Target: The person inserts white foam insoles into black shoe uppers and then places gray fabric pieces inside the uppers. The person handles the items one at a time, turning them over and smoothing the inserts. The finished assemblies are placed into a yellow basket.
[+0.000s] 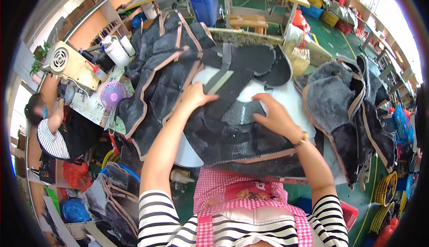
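A dark grey, furry fabric piece point(219, 133) with a zigzag lower edge lies spread on the pale work table in front of me. My left hand point(196, 97) lies on its left upper part, thumb stretched out to the side, next to a dark strip with a pale grey band point(220, 82). Over the fabric's right side, my right hand point(278, 118) has thumb and fingers apart and holds nothing. Between the hands shows a shiny grey patch point(239, 113). A black rounded fabric panel point(254, 61) lies beyond them.
More dark fabric pieces with tan edging are heaped at the far left, and another grey furry pile point(330, 90) is on the right. A cream sewing machine point(73, 66) and purple fan point(113, 96) stand left, near another person point(56, 133). A blue bin point(204, 9) is beyond.
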`<state>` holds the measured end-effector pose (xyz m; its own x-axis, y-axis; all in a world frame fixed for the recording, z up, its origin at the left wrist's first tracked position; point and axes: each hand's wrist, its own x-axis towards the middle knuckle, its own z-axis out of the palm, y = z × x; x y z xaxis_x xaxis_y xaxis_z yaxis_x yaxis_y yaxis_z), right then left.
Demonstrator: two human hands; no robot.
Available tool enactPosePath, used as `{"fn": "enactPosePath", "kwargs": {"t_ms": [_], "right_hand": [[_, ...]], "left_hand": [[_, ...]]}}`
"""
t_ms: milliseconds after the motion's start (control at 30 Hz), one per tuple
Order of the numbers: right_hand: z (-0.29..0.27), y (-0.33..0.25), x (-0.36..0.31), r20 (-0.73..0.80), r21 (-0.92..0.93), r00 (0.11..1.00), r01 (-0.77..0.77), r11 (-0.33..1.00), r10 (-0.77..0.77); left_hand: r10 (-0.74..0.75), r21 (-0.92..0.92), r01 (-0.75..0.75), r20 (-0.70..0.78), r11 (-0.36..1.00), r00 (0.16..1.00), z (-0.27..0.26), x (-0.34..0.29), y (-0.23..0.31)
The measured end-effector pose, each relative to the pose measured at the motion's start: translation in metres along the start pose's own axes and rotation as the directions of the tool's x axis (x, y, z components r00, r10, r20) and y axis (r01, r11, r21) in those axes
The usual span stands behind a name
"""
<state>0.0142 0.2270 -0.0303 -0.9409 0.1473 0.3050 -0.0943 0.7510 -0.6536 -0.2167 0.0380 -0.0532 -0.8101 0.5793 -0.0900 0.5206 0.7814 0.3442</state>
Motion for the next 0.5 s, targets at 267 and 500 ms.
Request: {"fn": "enactPosePath", "kwargs": {"t_ms": [267,500], "right_hand": [[0.046,0.046,0.064,0.117,-0.243,0.992,0.066,0.968,-0.039],[0.058,0.061,0.081,0.060,-0.343,0.995,0.100,0.934,-0.085]], "left_hand": [[0.273,-0.004,-0.322,-0.523,0.947,0.807,-0.068,0.028,-0.009],[0.702,0.483,-0.511,-0.453,0.711,0.549,-0.053,0.033,0.001]]}}
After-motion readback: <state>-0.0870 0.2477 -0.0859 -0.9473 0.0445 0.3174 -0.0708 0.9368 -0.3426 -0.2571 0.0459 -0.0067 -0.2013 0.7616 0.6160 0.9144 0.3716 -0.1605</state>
